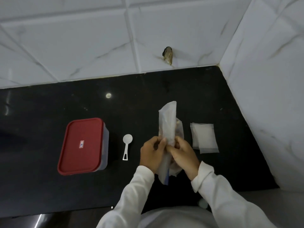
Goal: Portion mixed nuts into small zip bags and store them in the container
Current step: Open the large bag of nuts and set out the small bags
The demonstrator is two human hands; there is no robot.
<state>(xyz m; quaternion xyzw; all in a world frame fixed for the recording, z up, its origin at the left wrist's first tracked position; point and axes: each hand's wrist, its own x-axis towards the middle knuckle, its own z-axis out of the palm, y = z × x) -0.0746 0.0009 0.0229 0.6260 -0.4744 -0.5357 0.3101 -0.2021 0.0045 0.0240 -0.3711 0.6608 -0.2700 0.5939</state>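
Head camera: two hands pinch a cloudy bag of nuts [167, 122] above the black counter [49, 104].
The nuts show only as a brownish blur through the plastic, and the hands cover the bag's middle. The left hand [152, 153] and right hand [182, 153] curl their fingers tight on the bag's edge. Small zip bags [204, 137] lie at its 3 o'clock; the white scoop [127, 145], then the red-lidded container [82, 145], lie at 9 o'clock.

Left hand [152, 152] and right hand [181, 153] gripping nut bag [167, 122], lidded container [83, 146] left
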